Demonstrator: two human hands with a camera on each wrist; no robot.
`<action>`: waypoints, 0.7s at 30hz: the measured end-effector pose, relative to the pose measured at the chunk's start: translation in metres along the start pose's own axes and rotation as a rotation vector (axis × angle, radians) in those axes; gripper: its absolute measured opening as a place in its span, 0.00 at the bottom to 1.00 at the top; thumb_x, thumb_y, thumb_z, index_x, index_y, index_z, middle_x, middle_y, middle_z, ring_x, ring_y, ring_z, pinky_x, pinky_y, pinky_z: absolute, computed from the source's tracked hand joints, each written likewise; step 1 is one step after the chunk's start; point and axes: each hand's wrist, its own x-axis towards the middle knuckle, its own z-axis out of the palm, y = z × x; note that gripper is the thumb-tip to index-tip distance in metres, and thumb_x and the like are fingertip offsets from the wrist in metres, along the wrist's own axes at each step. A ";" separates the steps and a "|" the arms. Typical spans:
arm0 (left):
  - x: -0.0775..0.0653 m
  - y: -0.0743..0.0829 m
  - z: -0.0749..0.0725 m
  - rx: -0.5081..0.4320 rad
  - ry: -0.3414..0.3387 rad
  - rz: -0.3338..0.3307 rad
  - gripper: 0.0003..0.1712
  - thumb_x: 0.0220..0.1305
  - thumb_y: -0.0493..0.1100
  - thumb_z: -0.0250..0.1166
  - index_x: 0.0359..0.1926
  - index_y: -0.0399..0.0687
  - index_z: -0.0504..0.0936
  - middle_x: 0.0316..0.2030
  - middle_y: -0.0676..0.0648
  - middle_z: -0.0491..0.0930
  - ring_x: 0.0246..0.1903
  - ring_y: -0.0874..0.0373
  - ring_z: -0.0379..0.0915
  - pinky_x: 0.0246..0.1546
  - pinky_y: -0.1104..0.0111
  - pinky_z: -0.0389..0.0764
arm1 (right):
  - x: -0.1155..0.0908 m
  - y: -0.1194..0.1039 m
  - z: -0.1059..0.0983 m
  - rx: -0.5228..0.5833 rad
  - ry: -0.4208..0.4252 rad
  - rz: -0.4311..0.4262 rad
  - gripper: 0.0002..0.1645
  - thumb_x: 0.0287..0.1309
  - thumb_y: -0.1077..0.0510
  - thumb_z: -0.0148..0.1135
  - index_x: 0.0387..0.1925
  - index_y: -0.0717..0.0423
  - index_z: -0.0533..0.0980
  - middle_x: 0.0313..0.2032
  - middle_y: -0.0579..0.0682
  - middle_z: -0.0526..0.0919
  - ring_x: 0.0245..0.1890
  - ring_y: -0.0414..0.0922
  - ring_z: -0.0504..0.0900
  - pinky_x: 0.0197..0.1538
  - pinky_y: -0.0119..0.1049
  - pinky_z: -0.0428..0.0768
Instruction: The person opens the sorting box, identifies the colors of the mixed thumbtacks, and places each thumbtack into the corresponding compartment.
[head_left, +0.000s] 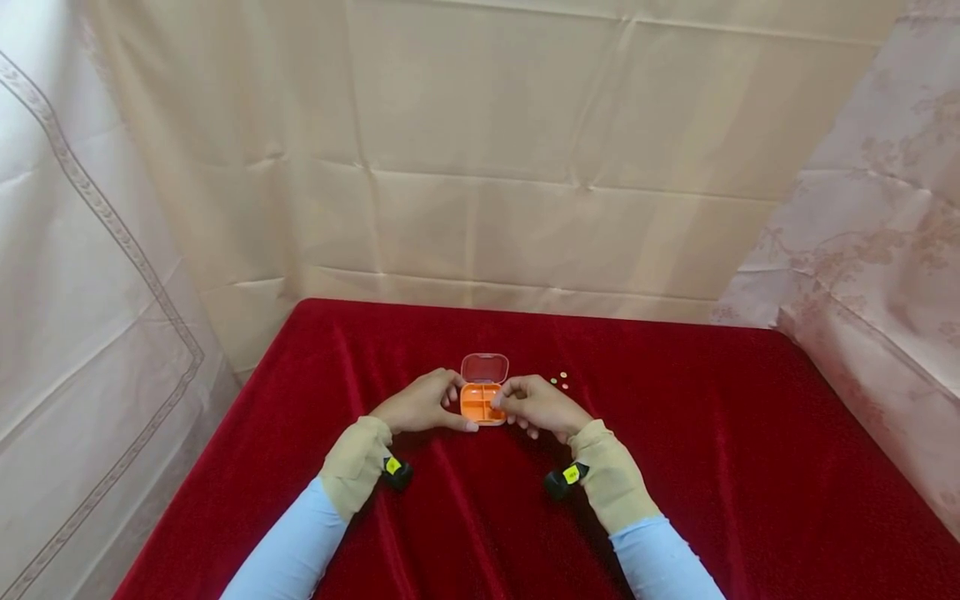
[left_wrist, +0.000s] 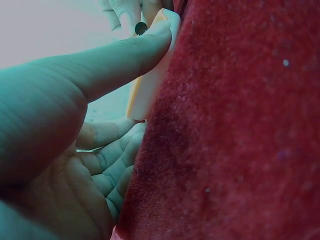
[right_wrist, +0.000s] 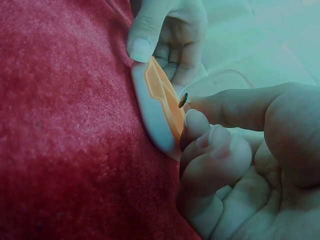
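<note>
A small orange pill box (head_left: 474, 411) with divided compartments and a white outer shell lies on the red cloth. Its clear lid (head_left: 484, 368) is flipped back on the far side. My left hand (head_left: 426, 403) holds the box from the left, thumb at the near edge and fingers at the far left. Over the right-hand compartments, my right hand (head_left: 546, 407) pinches a thumbtack (right_wrist: 183, 100) between thumb and index finger. The thumbtack has a dark round head, seen also in the left wrist view. What lies inside the compartments is too small to tell.
Three small light-coloured discs (head_left: 564, 375) lie on the cloth right of the lid, beyond the right hand. Red velvet (head_left: 675, 433) covers the table, with long creases. Beige curtain (head_left: 480, 167) hangs behind the far edge, and patterned cloth hangs at both sides.
</note>
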 end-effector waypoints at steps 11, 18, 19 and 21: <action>0.000 -0.001 0.001 -0.014 0.001 -0.002 0.37 0.46 0.60 0.77 0.52 0.46 0.74 0.38 0.49 0.72 0.39 0.57 0.67 0.39 0.67 0.72 | 0.000 -0.001 0.002 -0.030 0.012 0.004 0.11 0.66 0.56 0.60 0.40 0.63 0.76 0.24 0.51 0.73 0.16 0.39 0.67 0.19 0.31 0.68; 0.001 -0.002 0.000 -0.001 0.002 0.001 0.36 0.46 0.59 0.77 0.51 0.47 0.74 0.38 0.48 0.72 0.38 0.57 0.67 0.39 0.67 0.71 | 0.000 -0.001 0.002 -0.040 0.022 0.005 0.12 0.66 0.55 0.60 0.40 0.62 0.76 0.24 0.52 0.74 0.16 0.40 0.66 0.19 0.31 0.68; 0.001 -0.002 0.000 -0.001 0.003 0.001 0.36 0.46 0.59 0.77 0.51 0.47 0.74 0.38 0.49 0.72 0.38 0.57 0.67 0.39 0.67 0.71 | 0.001 -0.001 0.002 -0.040 0.023 0.002 0.12 0.66 0.55 0.59 0.40 0.63 0.76 0.25 0.52 0.74 0.16 0.40 0.66 0.19 0.31 0.68; 0.001 -0.002 0.000 -0.003 0.005 0.001 0.36 0.46 0.60 0.77 0.51 0.47 0.74 0.37 0.49 0.71 0.38 0.57 0.67 0.39 0.67 0.71 | 0.000 -0.002 0.003 -0.041 0.023 0.005 0.12 0.66 0.55 0.59 0.40 0.63 0.76 0.25 0.52 0.74 0.16 0.40 0.66 0.20 0.31 0.68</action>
